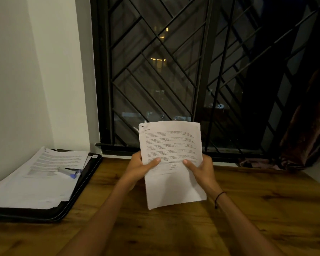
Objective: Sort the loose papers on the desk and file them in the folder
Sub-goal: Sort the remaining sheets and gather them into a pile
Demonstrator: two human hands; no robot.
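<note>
Both hands grip a stapled sheaf of papers (pixel 171 159) raised above the desk (pixel 248 209): left hand (pixel 140 166) and right hand (pixel 201 168) pinch its side edges, thumbs in front. Fingers behind are hidden. Far left lies the folder (pixel 78 196).

Matt white paper sheets (pixel 171 163), grained wooden desk (pixel 248 209), black leathery folder (pixel 78 196).

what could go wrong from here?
The sheets are gripped only at their side edges by the left hand and right hand, so loose pages might slip or crease. The pen lying on the folder's papers may roll off or get buried when filing.
</note>
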